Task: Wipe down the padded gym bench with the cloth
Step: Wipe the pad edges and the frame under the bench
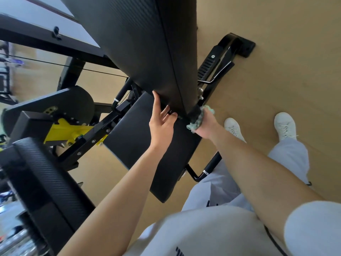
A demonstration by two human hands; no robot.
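At the lower end of the tilted back pad [147, 43], the green cloth [198, 118] is bunched in the closed right hand [206, 124] and pressed to the pad's corner. The left hand [162, 121] is held open, fingers braced against the pad's bottom edge. The pad's long axis runs up and away; the seat pad [147, 148] lies just below both hands.

Backrest pad [140, 45] raised above seat pad [147, 145], hands at the joint.
Left hand [161, 122] spread under the backrest's lower edge; right hand [206, 124] just right of it, clutching the cloth [196, 122] against the corner. 2 shoes [285, 126] on the floor [276, 71] farther right; machine frame [60, 130] at left.
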